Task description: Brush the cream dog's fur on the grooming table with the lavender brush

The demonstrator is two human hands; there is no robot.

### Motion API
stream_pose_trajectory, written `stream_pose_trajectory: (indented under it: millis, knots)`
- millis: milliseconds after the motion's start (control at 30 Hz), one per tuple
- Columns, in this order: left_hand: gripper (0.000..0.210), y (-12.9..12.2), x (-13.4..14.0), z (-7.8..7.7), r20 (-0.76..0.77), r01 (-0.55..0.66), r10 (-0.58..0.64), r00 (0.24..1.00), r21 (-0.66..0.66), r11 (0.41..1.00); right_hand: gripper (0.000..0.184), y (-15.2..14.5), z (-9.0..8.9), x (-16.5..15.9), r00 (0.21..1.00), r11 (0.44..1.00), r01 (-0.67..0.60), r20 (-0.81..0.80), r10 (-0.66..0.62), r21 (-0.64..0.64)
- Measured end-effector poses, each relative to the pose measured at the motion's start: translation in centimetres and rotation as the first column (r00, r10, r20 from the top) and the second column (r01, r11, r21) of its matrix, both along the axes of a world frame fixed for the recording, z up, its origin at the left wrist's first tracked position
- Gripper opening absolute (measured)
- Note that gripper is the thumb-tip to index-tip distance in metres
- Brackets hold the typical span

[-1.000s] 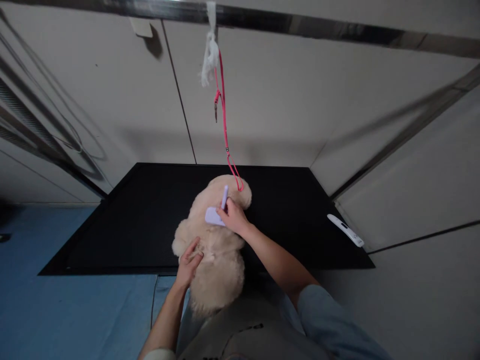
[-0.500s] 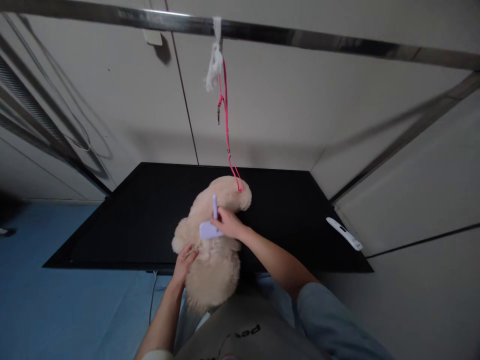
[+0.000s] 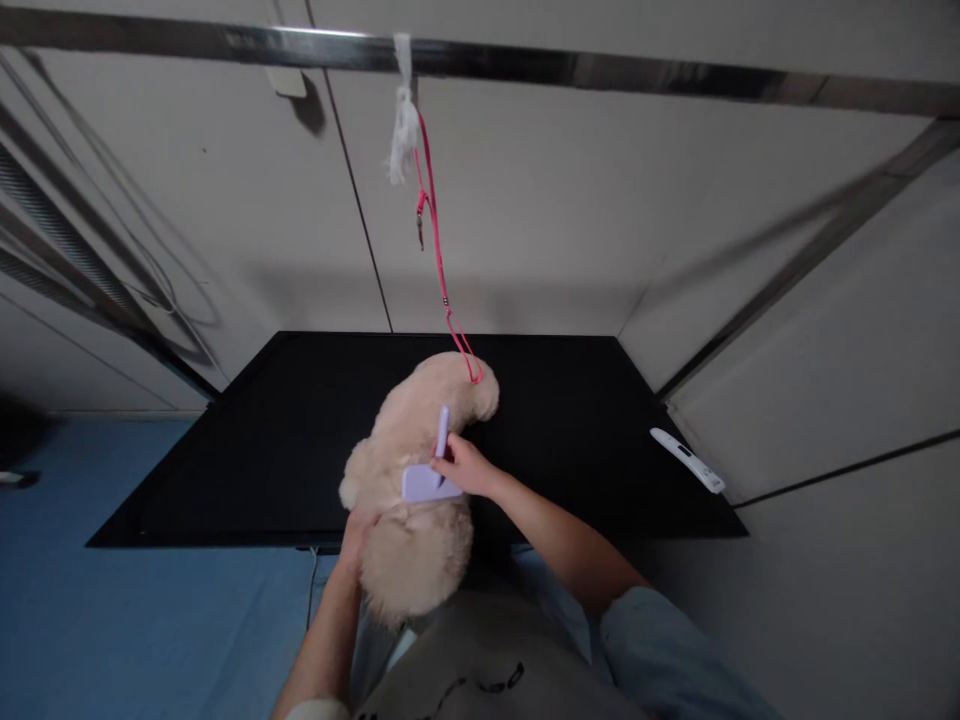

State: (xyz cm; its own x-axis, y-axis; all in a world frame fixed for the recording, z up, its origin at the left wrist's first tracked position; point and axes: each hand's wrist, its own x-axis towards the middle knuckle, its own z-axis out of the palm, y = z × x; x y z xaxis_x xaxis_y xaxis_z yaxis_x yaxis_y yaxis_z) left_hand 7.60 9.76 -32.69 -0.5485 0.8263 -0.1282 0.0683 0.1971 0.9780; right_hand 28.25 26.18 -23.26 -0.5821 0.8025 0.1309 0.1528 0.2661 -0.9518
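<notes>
Pale panelled walls (image 3: 525,190) close in the back of the room, and a metal bar (image 3: 510,65) runs across above a black table (image 3: 225,450). From a knotted white cloth (image 3: 403,135) on that bar hangs a pink lead (image 3: 436,225), its loop resting against the far end of a fluffy cream animal (image 3: 420,400). The animal lies left of the table's middle, its long axis running from the far side towards the person, slightly curved, with the rounded near end reaching past the near edge. Across the fur nearer that end sits a purple brush (image 3: 418,484): its broad head lies crosswise to the body, while its handle points away towards the far edge. Coming in from the right, the right hand (image 3: 466,466) has its fingers closed around the lower handle, just above the brush head, and is the nearer hand to it. On the animal's left side, below and left of the brush, the left hand (image 3: 358,532) rests against the coat; its fingertips are hidden, so how far they are closed cannot be told.
</notes>
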Motion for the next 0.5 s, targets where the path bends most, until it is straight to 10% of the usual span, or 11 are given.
stream_pose_trajectory:
  millis: [133,267,400,500]
  knots:
    - [0.031,-0.1,-0.3,0.0,-0.098,0.064,-0.067,0.993,-0.028,0.998,0.016,-0.2,-1.6,1.3,0.939,0.949,0.315,-0.14,-0.315,-0.029]
    - [0.027,-0.2,-0.1,0.5,-0.086,0.036,-0.041,0.996,-0.055,0.998,0.019,-0.4,-3.0,2.5,0.983,0.986,0.109,-0.136,-0.126,-0.124]
    - [0.026,-0.4,0.7,1.3,0.035,-0.077,0.079,0.996,-0.049,0.996,0.015,-0.5,-3.9,3.3,0.881,0.885,0.435,-0.126,-0.457,-0.165]
    - [0.032,-0.4,1.1,1.9,0.078,-0.126,0.129,0.989,-0.047,0.991,0.02,-0.8,-4.1,3.1,0.971,0.962,0.165,-0.137,-0.198,-0.219]
